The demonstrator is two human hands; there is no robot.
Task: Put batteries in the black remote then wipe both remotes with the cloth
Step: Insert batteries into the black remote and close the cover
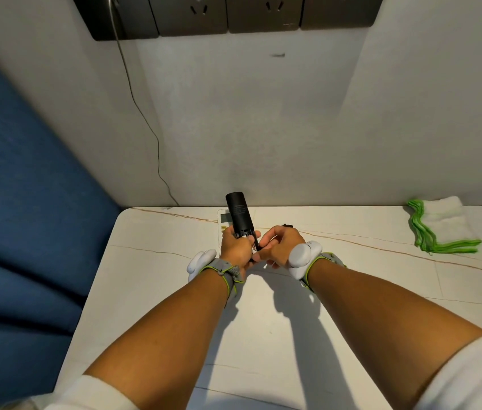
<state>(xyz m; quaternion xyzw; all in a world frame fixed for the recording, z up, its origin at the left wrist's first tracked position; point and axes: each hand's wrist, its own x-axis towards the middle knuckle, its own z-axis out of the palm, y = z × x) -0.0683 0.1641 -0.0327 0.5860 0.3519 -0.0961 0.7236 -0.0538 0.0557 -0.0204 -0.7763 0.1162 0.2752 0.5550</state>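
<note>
Black remote in left hand; right hand pinches battery

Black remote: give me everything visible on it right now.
The black remote is a slim matte bar, plastic by its look, with a rounded far end and faint markings on the face turned toward the camera. It is held above the table, tilted up and away toward the wall. The left hand grips its near end. The right hand pinches a battery at that end; whether it is seated is hidden.
</note>
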